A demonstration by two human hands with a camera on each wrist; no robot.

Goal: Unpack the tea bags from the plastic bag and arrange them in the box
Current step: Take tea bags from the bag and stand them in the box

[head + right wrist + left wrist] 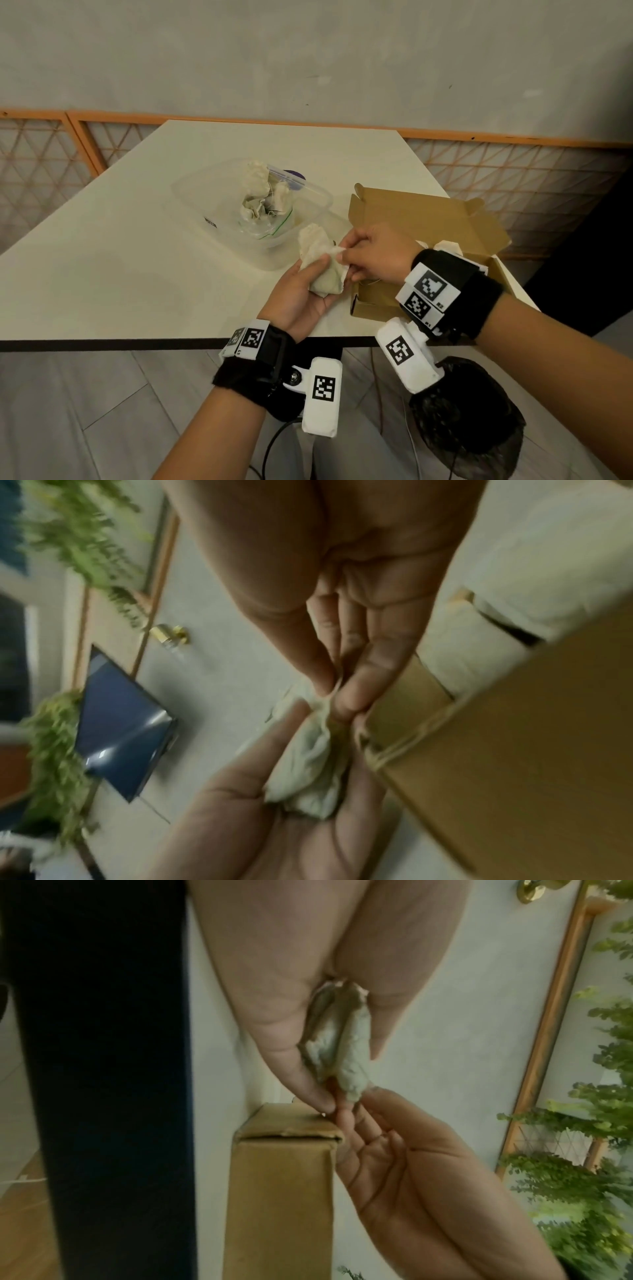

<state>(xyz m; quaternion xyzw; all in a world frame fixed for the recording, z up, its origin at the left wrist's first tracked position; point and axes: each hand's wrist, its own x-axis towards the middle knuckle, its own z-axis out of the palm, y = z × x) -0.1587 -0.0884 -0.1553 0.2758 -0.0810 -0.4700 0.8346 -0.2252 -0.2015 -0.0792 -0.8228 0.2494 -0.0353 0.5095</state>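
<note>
To the far left of both hands, a clear plastic container (219, 205) sits on the white counter (102, 260), with the plastic bag (270, 219) of crumpled tea bags (257, 192) lying in it. Nearer, the left hand (298, 294) lies palm up, fingers and thumb curled around a bunch of tea bags (322, 263). The right hand (376, 253) meets it from the right, thumb and forefinger pinching a corner of that bunch. Just right of the left hand, under the right wrist, stands the open cardboard box (428, 219), lid tilted back.
</note>
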